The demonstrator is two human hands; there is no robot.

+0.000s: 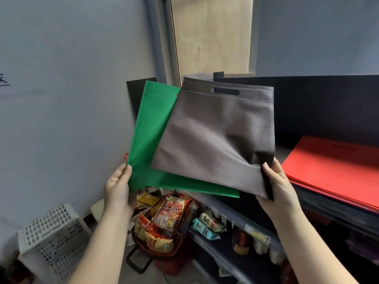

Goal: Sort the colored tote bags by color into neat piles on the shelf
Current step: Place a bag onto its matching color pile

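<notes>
Here both hands are clamped: left hand (118, 186) pinches green bag (147, 140), right hand (276, 185) grey bag (215, 136).

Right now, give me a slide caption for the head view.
Left hand holds green bag, right hand grey bag, beside red pile.

A flat grey tote bag (215, 136) with a die-cut slot handle near its top edge is held up in the air, tilted, overlapping a flat green tote bag (149, 130) behind and to its left. A black bag (134, 95) shows partly behind the green one. On the shelf (281, 150) at right, a neat pile of red tote bags (336, 167) lies flat.
</notes>
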